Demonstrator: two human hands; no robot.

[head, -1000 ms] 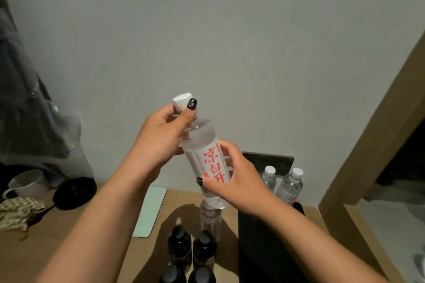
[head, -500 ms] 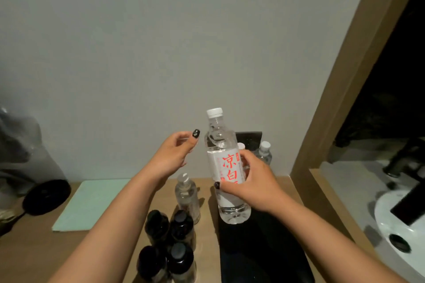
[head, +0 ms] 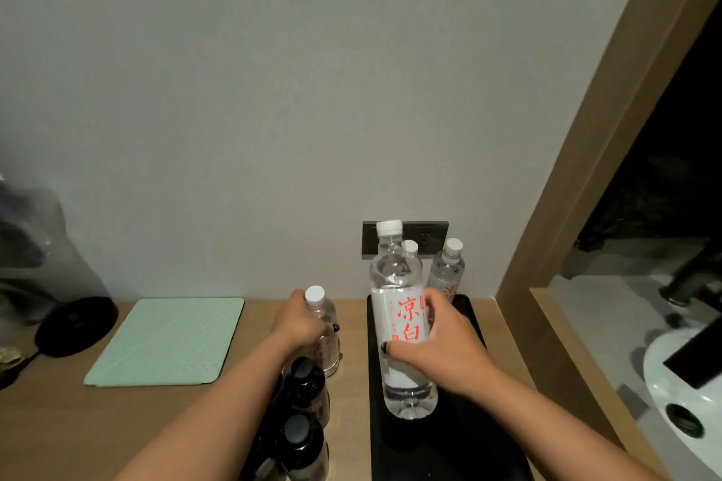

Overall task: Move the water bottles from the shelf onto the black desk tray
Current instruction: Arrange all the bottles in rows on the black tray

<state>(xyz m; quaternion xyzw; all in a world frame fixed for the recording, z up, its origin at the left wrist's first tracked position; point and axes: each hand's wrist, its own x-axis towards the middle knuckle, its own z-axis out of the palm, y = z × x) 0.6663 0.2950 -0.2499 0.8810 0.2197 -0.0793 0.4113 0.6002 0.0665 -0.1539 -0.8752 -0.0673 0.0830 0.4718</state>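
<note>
Desk [head: 58, 426], wood, with black tray [head: 461, 453] at its right end against the wall. Mint pad [head: 168, 340] lies left of centre, dark round lid [head: 76, 326] further left.

Big bottle [head: 398, 324] is upright over the tray's middle; can't tell if its base is down or just above. Right hand [head: 441, 344] wraps its label, thumb across the front, fingers curled round the back. Two small bottles [head: 447, 273] stand at the tray's back edge, one mostly hidden behind the big bottle.

Left hand [head: 301, 324] grips another small bottle [head: 322, 320] by the shoulder, fingers curled round it; it stands on the bare desk just left of the tray. Dark-capped bottles [head: 304, 390] stand just in front of it, under the left forearm.

Risks, my read:
- Forearm sweeps the dark-capped bottles on the lift; they're tight together and would topple.
- Both hands moving at once: the big bottle is tall and tips if let go before it's seated.
- Crowding it back could knock the rear pair.

Label: red "凉白", third character hidden by the hand. Small print unreadable.
</note>
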